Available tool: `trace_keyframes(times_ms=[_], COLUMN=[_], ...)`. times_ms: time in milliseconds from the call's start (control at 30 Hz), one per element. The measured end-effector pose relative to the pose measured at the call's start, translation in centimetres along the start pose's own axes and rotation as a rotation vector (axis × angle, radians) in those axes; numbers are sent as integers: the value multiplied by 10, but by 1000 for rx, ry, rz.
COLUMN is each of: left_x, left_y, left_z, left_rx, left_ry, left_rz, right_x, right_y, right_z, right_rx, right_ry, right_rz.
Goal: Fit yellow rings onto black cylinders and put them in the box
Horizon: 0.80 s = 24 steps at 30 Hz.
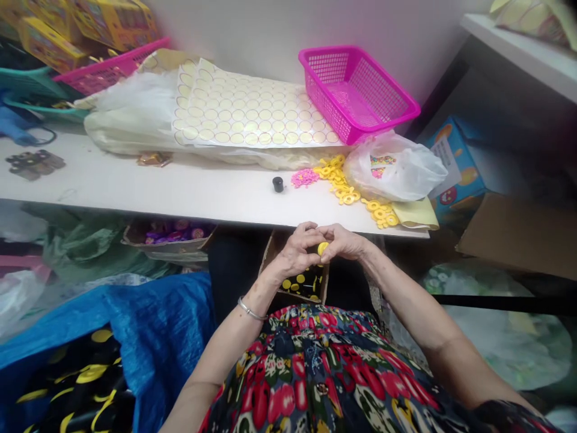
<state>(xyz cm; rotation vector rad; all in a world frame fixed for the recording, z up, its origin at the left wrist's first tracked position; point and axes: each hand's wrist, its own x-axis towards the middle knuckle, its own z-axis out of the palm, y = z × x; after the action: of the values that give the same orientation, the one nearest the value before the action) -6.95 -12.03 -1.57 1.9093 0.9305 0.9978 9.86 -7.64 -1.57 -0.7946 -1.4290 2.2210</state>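
Note:
My left hand (298, 250) and my right hand (343, 242) meet over my lap, just in front of the table's edge. Between their fingertips is a small yellow round cap (323, 247); both hands are closed on it. Whatever lies beneath the cap is hidden by the fingers. Under the hands, a cardboard box (323, 287) on my lap contains several black pieces with yellow round ends (301, 279). On the table beyond stand a small black cup-like piece (278, 184), a pile of tiny pink pieces (305, 177) and several yellow ring-shaped pieces (345, 191).
Sheets of round stickers (252, 114) lie along the wall beside a pink basket (360, 123). A plastic bag (396, 171) rests at the table's right end. Below left, a blue sack (157, 337) contains black-and-yellow pieces; a box of purple items (175, 236) sits under the table.

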Motion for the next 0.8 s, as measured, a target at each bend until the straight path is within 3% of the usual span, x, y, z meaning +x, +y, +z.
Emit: trace_keyframes(times_ms=[133, 300, 367, 433, 467, 533, 633, 733, 800], left_x=[-2, -9, -13, -15, -15, -10, 13, 45, 65], left_y=[0, -8, -12, -19, -23, -37, -65, -93, -107], left_z=[4, 7, -1, -16, -26, -47, -76, -92, -96], left_rx=[-6, 5, 3, -44, -76, -118, -53, 153, 265], left_ry=[-45, -83, -119, -93, -18, 250, 657, 794, 750], left_rz=[44, -44, -30, -47, -84, -206, -420, -534, -503], right_x=[-3, 0, 2, 7, 10, 22, 49, 77, 89], right_y=[13, 38, 40, 40, 40, 42, 56, 79, 91], right_z=[5, 7, 8, 11, 14, 23, 44, 63, 69], right_rx=[23, 34, -76, -352, -546, -973, -1470, -1613, -1591], right_ry=[3, 101, 67, 42, 38, 2, -224, -464, -502], right_rz=[-40, -73, -47, 19, 61, 158, 348, 544, 590])
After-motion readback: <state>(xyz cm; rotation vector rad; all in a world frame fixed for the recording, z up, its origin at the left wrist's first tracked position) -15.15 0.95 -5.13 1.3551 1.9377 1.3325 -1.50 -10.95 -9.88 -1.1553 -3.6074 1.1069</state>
